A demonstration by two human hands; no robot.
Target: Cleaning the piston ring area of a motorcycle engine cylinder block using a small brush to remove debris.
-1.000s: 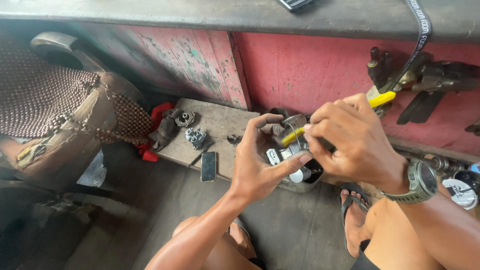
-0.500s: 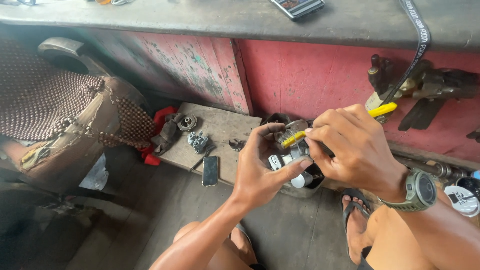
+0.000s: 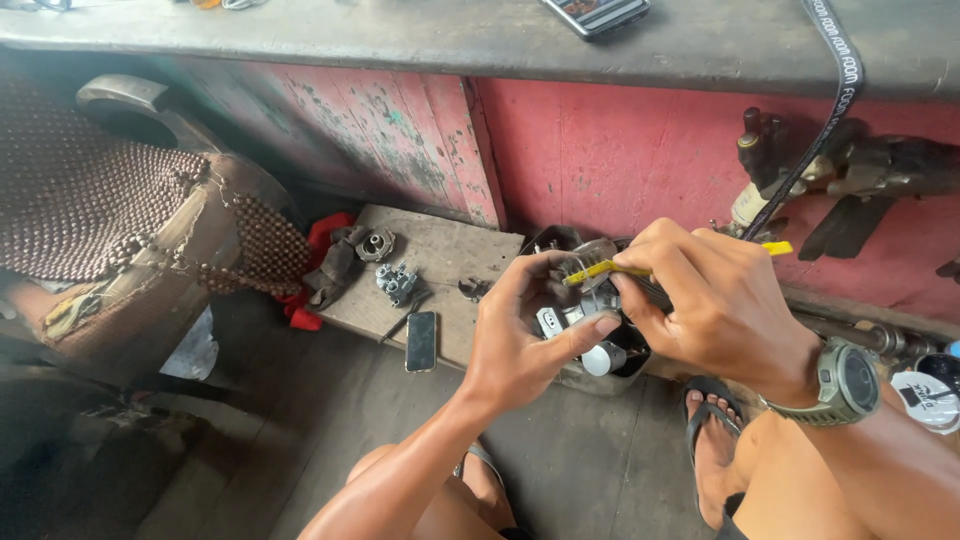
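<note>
now, grey metal part in left hand, yellow-handled brush

I'm sitting in a rough repair workshop. Greasy metal engine parts lie on a wooden board on the bare plank floor. Just behind the board stands a workbench with peeling red paint, and more tools hang from it.

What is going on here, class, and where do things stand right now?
A seated person holds a small metal engine part in the left hand and works a yellow-handled brush against it with the right hand, over a dark basin. More metal parts and a phone lie on a wooden board beside them.
</note>
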